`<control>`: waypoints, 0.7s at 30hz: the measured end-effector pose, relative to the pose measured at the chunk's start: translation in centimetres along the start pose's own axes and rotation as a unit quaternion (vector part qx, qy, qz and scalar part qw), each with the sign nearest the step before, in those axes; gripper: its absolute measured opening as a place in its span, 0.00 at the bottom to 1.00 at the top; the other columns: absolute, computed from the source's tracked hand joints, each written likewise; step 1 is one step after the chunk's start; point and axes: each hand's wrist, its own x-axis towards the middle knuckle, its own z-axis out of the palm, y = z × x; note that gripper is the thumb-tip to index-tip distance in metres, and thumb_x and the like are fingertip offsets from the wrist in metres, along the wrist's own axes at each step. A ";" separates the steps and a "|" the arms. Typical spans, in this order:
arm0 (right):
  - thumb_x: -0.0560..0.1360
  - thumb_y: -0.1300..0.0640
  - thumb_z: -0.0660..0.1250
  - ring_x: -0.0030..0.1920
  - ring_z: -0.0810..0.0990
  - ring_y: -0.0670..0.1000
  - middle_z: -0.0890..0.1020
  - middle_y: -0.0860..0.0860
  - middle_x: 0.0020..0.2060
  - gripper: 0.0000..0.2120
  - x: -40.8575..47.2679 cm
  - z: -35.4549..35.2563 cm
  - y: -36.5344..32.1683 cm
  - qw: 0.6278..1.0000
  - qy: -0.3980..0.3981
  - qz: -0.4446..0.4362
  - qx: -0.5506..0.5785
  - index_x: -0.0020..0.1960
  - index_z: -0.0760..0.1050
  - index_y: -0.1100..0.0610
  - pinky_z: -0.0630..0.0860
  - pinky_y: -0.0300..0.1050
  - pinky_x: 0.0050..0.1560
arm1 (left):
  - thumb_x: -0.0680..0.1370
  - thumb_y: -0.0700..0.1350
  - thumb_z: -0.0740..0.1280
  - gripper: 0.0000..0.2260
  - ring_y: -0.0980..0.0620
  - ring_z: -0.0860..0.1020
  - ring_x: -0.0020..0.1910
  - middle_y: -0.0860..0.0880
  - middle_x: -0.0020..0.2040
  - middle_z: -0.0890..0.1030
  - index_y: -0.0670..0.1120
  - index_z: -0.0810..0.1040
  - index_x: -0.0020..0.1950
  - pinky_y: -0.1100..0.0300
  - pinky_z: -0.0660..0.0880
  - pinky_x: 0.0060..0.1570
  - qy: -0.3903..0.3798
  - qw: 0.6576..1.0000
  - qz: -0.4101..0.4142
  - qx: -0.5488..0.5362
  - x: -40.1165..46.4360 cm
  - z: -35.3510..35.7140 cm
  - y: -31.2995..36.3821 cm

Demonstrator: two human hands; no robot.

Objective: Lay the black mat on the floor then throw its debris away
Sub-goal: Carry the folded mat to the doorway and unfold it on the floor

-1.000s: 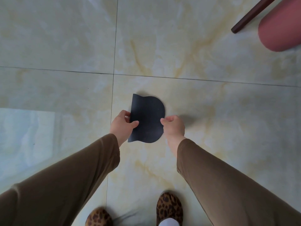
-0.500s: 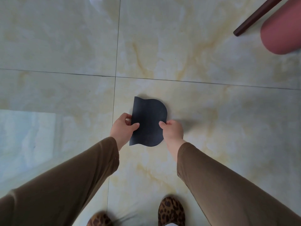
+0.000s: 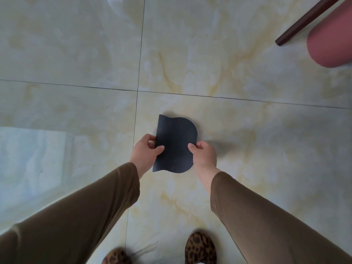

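**We hold a little black mat above a shiny floor**

We see two hands holding the black mat (image 3: 175, 143) out in front. The left hand (image 3: 145, 151) pinches its straight left edge, thumb on top. The right hand (image 3: 204, 154) pinches its round right edge, thumb on top too. The mat is thin and flat, with a dull, slightly grainy face. One side is straight and the other bulges out in a curve, and the corners flick out in small points. Its soft shadow falls on the floor (image 3: 190, 54) beside it.

The floor is made of big, glossy tiles, creamy with yellow swirls, split by thin dark lines. Both sleeves (image 3: 266, 216) are brown and smooth. Below, two spotted leopard-print shoes (image 3: 201, 248) look fuzzy. Far off at the top right sits a rounded pink cushion (image 3: 331, 42) next to a dark brown wooden leg (image 3: 302, 20).
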 end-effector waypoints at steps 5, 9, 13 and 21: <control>0.75 0.56 0.68 0.36 0.73 0.54 0.77 0.51 0.33 0.11 -0.3 -0.1 -0.2 0.999 -0.015 -0.005 0.029 0.35 0.72 0.55 0.70 0.47 0.39 | 0.79 0.46 0.70 0.10 0.49 0.80 0.44 0.52 0.46 0.80 0.48 0.75 0.59 0.57 0.76 0.44 -0.006 1.000 -0.006 -0.003 -0.2 -0.1 0.1; 0.75 0.59 0.67 0.37 0.71 0.54 0.76 0.50 0.31 0.11 -0.7 -0.2 -0.5 0.999 -0.023 0.002 0.035 0.34 0.72 0.55 0.68 0.47 0.39 | 0.79 0.45 0.70 0.11 0.47 0.81 0.45 0.50 0.47 0.80 0.47 0.75 0.59 0.56 0.77 0.44 -0.013 1.000 -0.014 -0.020 -0.6 -0.4 0.3; 0.74 0.59 0.66 0.38 0.73 0.55 0.78 0.53 0.34 0.07 -1.3 -0.4 -1.3 0.999 -0.031 -0.005 0.042 0.40 0.74 0.61 0.69 0.48 0.41 | 0.79 0.45 0.70 0.10 0.47 0.82 0.44 0.50 0.47 0.80 0.48 0.75 0.59 0.55 0.78 0.43 -0.011 1.000 -0.011 -0.016 -1.0 -1.0 0.5; 0.74 0.57 0.66 0.39 0.77 0.56 0.82 0.52 0.36 0.06 -4.6 -1.3 -4.7 0.998 -0.042 -0.021 0.039 0.39 0.77 0.54 0.73 0.49 0.41 | 0.78 0.44 0.71 0.11 0.43 0.83 0.48 0.45 0.49 0.80 0.48 0.76 0.59 0.43 0.81 0.52 -0.004 0.999 -0.016 -0.048 -4.2 -4.0 2.2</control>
